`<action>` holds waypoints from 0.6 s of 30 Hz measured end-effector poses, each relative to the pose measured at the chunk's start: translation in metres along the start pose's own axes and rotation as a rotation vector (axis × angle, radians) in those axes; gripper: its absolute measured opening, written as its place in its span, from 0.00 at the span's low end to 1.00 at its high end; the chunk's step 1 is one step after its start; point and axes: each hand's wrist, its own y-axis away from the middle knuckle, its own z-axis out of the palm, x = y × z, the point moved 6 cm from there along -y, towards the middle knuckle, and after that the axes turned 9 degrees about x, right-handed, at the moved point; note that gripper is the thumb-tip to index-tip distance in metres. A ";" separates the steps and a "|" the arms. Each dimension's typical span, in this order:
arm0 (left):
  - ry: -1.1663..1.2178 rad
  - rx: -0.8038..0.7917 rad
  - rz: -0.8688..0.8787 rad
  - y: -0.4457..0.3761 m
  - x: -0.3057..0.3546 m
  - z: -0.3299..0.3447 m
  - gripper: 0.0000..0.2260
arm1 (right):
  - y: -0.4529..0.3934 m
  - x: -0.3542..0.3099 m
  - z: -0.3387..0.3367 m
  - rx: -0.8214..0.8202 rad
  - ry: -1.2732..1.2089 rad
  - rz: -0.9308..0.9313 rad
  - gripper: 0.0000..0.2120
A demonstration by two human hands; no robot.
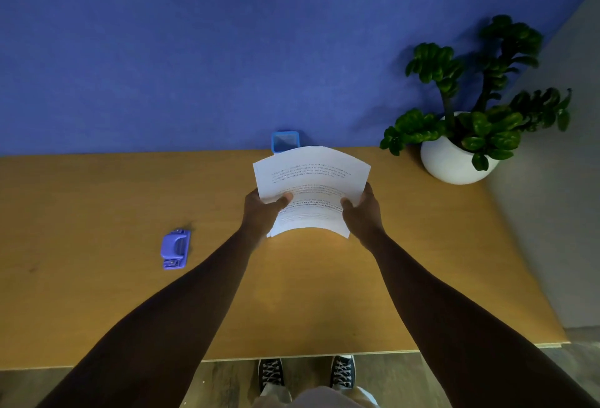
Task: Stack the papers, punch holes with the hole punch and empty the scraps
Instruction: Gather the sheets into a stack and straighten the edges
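Observation:
A stack of white printed papers (311, 177) is held up above the middle of the wooden table (97, 212), bowed upward across its width. My left hand (263, 212) grips its left edge with the thumb on top. On the right edge, my right hand (363, 211) grips the same way. A blue hole punch (175, 249) lies flat on the table well to the left of my left arm, untouched. Behind the papers, at the table's back edge, stands a small blue square container (285, 140), partly hidden by the sheets.
A potted green plant in a round white pot (454, 160) stands at the back right corner of the table. A blue wall (194, 50) runs along the back edge. The table's right edge slants toward a grey wall. My shoes show below the near edge.

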 end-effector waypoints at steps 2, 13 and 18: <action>-0.024 -0.024 0.005 0.001 -0.003 0.000 0.12 | 0.001 0.005 0.001 -0.018 0.038 -0.008 0.22; -0.017 -0.052 -0.013 0.004 -0.002 0.004 0.10 | 0.000 0.008 -0.001 -0.002 0.043 -0.051 0.18; -0.152 -0.070 -0.048 0.007 -0.015 0.001 0.11 | 0.004 0.022 0.003 -0.077 0.134 -0.042 0.19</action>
